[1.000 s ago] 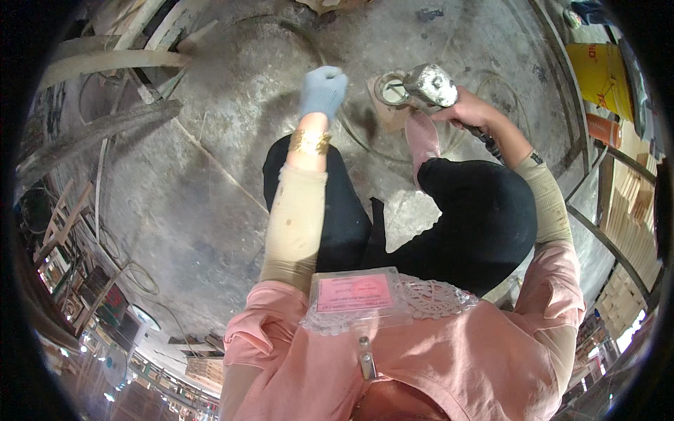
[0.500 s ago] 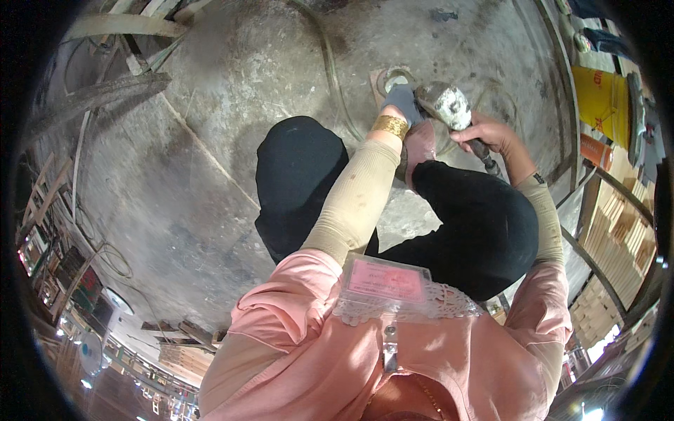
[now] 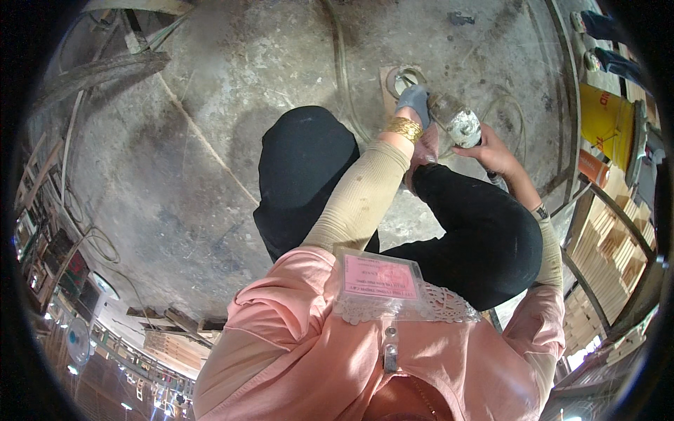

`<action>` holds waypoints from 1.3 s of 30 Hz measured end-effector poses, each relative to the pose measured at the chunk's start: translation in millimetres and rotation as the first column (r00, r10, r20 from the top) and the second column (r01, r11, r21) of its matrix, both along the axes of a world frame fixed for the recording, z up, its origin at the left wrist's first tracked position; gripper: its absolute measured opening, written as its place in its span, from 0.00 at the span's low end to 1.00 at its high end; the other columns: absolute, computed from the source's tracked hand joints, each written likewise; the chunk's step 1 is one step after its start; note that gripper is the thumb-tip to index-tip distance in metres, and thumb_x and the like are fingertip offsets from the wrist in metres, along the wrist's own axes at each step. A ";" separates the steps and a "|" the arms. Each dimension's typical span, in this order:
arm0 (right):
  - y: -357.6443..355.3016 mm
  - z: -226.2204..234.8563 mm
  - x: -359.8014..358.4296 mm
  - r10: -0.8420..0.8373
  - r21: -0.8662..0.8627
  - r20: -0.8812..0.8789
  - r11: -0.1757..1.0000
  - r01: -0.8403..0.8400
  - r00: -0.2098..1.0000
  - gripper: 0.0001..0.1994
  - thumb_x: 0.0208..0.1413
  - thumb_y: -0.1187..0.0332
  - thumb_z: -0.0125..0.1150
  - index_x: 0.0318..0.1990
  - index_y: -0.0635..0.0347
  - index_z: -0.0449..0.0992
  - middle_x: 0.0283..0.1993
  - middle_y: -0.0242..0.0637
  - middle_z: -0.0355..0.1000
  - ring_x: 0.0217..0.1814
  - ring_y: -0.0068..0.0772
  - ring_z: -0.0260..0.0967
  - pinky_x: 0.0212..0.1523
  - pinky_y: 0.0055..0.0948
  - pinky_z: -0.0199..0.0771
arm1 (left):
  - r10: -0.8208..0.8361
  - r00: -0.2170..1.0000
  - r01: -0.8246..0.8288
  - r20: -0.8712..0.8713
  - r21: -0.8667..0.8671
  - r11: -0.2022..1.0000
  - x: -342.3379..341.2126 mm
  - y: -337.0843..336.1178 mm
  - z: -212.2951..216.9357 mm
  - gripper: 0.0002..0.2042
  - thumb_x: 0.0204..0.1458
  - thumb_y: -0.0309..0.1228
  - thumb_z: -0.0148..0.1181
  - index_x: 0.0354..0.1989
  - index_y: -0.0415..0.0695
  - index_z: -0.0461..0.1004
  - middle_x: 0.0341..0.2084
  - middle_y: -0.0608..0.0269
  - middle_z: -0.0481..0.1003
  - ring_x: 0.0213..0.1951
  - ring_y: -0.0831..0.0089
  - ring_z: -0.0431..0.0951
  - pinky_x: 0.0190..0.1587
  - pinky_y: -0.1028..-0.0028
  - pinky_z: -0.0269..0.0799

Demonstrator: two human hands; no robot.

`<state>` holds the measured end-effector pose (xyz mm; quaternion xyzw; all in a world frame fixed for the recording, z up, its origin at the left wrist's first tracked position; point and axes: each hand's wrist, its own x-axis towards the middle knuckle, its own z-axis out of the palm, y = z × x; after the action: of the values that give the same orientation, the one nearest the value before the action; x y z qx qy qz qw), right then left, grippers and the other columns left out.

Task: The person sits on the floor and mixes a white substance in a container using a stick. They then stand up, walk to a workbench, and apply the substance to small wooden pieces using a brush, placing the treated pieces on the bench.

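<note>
I squat on a concrete floor, both arms reaching down past my knees. My left hand, in a grey glove, is bent over the near edge of a pale ring-shaped piece; its fingertips are hidden, so what they grip does not show. Under the ring lies a flat tan piece. My bare right hand is wrapped round the dark grip of a dusty hand-held power tool. Its thick, white-smeared head hangs just right of the glove. My pink shoe is close below both hands.
A hose runs along the floor beyond my hands; a thinner looped line lies to the right. At right stand a yellow panel and stacked pale wood. Another person's legs show far right. Wooden frames stand left.
The view has shifted slightly. Tool and right hand appear a little lower and farther right, with the tool's head turned. The ring's opening now shows a dark strip across it.
</note>
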<state>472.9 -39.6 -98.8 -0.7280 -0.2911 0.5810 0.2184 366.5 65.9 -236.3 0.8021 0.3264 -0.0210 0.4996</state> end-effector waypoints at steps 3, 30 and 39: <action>3.0 4.1 -2.8 0.094 -0.086 0.230 0.993 -0.076 0.969 0.25 0.41 0.67 0.68 0.48 0.65 0.70 0.42 0.39 0.74 0.45 0.29 0.71 0.47 0.28 0.68 | -0.084 0.993 0.086 -0.078 0.021 0.996 4.5 1.0 9.7 0.10 0.39 0.32 0.61 0.32 0.44 0.78 0.32 0.52 0.77 0.38 0.57 0.76 0.39 0.69 0.72; -4.4 18.0 -0.1 0.271 -0.108 0.467 0.962 -0.250 0.842 0.16 0.43 0.65 0.65 0.41 0.62 0.75 0.40 0.43 0.75 0.43 0.38 0.73 0.45 0.31 0.69 | -0.395 0.875 0.429 -0.281 0.067 0.901 21.1 -3.7 30.1 0.19 0.39 0.48 0.59 0.35 0.49 0.79 0.37 0.57 0.76 0.43 0.63 0.75 0.45 0.71 0.69; -7.7 68.0 -7.9 0.172 -0.123 0.425 0.984 -0.132 0.889 0.19 0.43 0.65 0.68 0.41 0.66 0.74 0.40 0.39 0.75 0.42 0.27 0.71 0.45 0.29 0.68 | -0.238 0.936 0.250 -0.260 0.012 0.968 21.5 -14.7 41.0 0.12 0.42 0.43 0.57 0.30 0.51 0.79 0.33 0.59 0.76 0.40 0.63 0.76 0.41 0.70 0.71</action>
<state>465.1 -47.3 -30.8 -0.8232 -0.3618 0.4321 0.0687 388.0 51.3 -195.3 0.8379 0.2866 -0.1791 0.4287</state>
